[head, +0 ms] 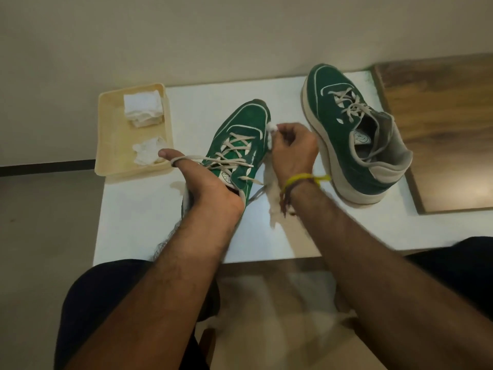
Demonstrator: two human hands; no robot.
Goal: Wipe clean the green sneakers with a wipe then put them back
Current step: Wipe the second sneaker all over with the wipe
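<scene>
Tray (112, 145) at the table's (149, 222) left edge holds folded wipes (143, 109) and a crumpled one (147, 154). Just right of it, near the middle, the left hand (205, 182) grips the near sneaker (240, 140) at its collar, a lace looped over the thumb, toe pointing away toward the far edge; the right hand (292, 150) pinches a wipe (270, 136) against that sneaker's right flank, so I judge the coming stroke runs along the long axis. Second sneaker (354, 134) stands toward the right edge, untouched, nearer the right hand.
</scene>
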